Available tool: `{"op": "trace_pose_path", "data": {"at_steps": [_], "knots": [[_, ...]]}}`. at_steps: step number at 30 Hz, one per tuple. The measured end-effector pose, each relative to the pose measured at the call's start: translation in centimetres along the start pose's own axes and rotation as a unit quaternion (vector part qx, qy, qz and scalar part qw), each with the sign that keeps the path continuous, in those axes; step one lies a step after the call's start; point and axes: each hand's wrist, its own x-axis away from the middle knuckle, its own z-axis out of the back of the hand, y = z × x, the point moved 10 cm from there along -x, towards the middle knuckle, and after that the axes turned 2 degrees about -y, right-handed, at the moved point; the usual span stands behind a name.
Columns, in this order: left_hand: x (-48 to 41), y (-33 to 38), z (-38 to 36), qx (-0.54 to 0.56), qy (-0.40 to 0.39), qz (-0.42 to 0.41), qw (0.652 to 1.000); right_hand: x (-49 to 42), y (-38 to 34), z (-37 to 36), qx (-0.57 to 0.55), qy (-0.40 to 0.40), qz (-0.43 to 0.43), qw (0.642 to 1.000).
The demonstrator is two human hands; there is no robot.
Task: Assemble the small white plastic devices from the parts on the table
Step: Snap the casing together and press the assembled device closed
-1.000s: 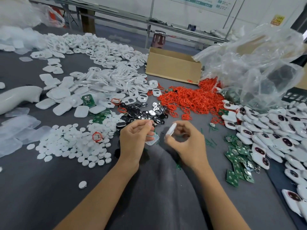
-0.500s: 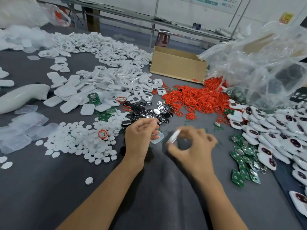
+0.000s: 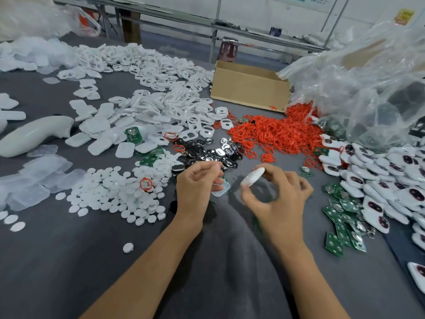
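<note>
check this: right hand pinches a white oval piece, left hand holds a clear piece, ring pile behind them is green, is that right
Not green: the head view shows the ring pile is red. The right hand does pinch a white oval piece and the left hand holds a clear piece.

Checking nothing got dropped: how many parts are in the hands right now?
2. A clear cover in the left hand, and a white shell pinched by the right hand. Anything smaller inside the left grip may be hidden.

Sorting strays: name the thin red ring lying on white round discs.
The lone thin red ring on the white round discs, left of the left hand; others lie farther back.
</note>
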Motion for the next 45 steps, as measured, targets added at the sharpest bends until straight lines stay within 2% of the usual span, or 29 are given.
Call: {"op": "trace_pose_path", "data": {"at_steps": [4, 7, 9, 12, 14, 16, 18, 21, 26, 32, 37, 45], "knots": [[0.0, -0.2, -0.2, -0.004, -0.009, 0.001, 1.000, 0.1, 0.2, -1.9, -0.035, -0.092, -0.002, 0.995], [0.2, 0.0, -0.8, -0.022, -0.042, -0.003, 0.999, 0.0, 0.4, -0.8, -0.135, -0.044, -0.024, 0.990], [0.5, 0.2, -1.8, -0.034, -0.092, -0.012, 0.995, -0.1, 1.4, -1.1, -0.212, -0.049, -0.091, 0.972], [1.3, 0.7, -3.5, -0.053, -0.177, -0.042, 0.982, 0.5, 3.1, -2.3, -0.374, -0.055, -0.221, 0.899], [1.7, 1.0, -4.2, -0.071, -0.207, -0.064, 0.974, 0.9, 3.1, -3.2, -0.467, -0.080, -0.263, 0.840], [1.8, 1.2, -4.3, -0.094, -0.209, -0.086, 0.970, 1.1, 2.8, -3.9, -0.506, -0.108, -0.276, 0.810], [1.7, 1.4, -4.2, -0.106, -0.196, -0.098, 0.970, 1.2, 2.5, -4.6, -0.526, -0.135, -0.268, 0.796], [1.5, 1.6, -3.8, -0.101, -0.172, -0.105, 0.974, 1.0, 2.4, -4.9, -0.527, -0.163, -0.246, 0.797], [1.2, 1.3, -3.5, -0.068, -0.161, -0.082, 0.981, 0.9, 2.5, -4.1, -0.482, -0.149, -0.240, 0.830], [1.9, 0.7, -4.6, -0.054, -0.227, -0.054, 0.971, 0.7, 3.3, -3.5, -0.528, -0.091, -0.267, 0.801], [1.8, 0.8, -4.5, -0.043, -0.224, -0.060, 0.972, 1.1, 3.0, -4.9, -0.550, -0.143, -0.270, 0.778], [2.1, 0.6, -5.0, -0.051, -0.251, -0.044, 0.966, 1.1, 2.5, -5.2, -0.506, -0.210, -0.229, 0.805]]}}
